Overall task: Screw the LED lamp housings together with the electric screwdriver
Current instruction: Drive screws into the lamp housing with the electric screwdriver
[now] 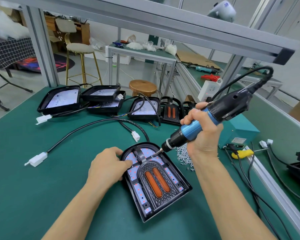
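While your left hand (109, 164) lies spread on the near housing (155, 181), fingers pressing its far-left rim and the thumb on the white board inside, the housing stays put on the green table (42, 179) against the driver's push. Your right hand (200, 129) wraps the blue barrel of the screwdriver (194, 127), tilted so the bit meets a hole at the housing's far-right corner. Loose screws (184, 155) lie just right of the housing, near the driving hand, likely for quick pick-up. More housings (100, 99) wait along the far side, open side up. Whether a screw sits on the bit is too small to tell, and the bit tip is hard to make out against the black frame.
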`<action>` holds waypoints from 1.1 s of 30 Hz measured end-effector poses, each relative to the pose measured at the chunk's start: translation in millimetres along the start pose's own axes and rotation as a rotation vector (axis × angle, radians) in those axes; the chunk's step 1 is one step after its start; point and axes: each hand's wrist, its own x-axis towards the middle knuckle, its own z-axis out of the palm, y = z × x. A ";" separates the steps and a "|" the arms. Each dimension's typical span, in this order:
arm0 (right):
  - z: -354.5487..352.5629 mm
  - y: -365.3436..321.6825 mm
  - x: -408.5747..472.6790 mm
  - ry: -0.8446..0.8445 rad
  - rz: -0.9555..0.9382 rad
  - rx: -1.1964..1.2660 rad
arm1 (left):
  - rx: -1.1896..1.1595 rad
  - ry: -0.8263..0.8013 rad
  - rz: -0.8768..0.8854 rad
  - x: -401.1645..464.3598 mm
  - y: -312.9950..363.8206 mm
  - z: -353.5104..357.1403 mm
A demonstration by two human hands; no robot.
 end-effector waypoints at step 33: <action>-88.8 -70.3 -9.6 0.267 -0.176 -0.065 | 0.619 -0.247 0.614 31.4 125.5 100.6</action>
